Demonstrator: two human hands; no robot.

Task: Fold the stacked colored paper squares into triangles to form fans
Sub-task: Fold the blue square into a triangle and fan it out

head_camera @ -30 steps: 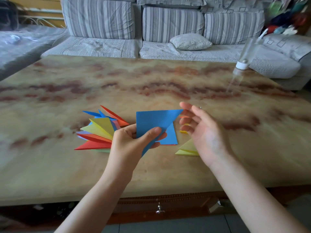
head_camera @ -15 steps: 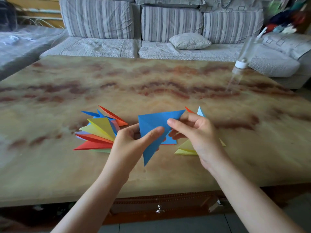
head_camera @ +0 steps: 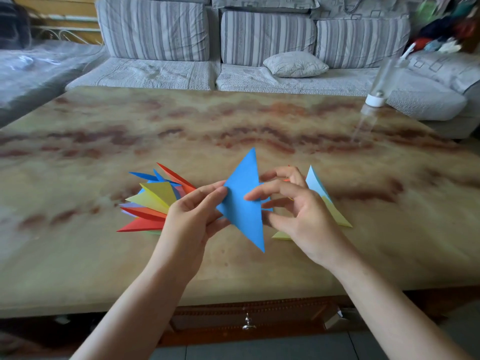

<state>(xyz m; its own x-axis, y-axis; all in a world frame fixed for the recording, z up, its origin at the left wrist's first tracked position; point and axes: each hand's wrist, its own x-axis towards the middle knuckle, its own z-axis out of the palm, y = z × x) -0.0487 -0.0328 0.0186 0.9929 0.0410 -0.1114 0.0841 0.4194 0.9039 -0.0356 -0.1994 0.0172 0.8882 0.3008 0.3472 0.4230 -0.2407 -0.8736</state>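
I hold a blue paper triangle (head_camera: 244, 203) upright above the table, one tip pointing away from me and one toward me. My left hand (head_camera: 193, 216) pinches its left corner between thumb and fingers. My right hand (head_camera: 301, 211) pinches its right edge, index finger on the front face. To the left lies a fan of folded triangles (head_camera: 153, 203) in red, yellow, blue and orange. Behind my right hand lies a stack of paper squares (head_camera: 324, 201), pale blue and yellow sheets showing, partly hidden.
The marble-patterned table (head_camera: 233, 126) stretches far ahead. A clear bottle with a white cap (head_camera: 376, 97) stands at its far right edge. A grey striped sofa (head_camera: 259, 40) with a cushion runs behind the table. A drawer knob (head_camera: 248, 326) sits under the near edge.
The blue sheet went from a half-folded square to a closed triangle turned upright. My right hand came in from open beside it and now pinches its right edge.
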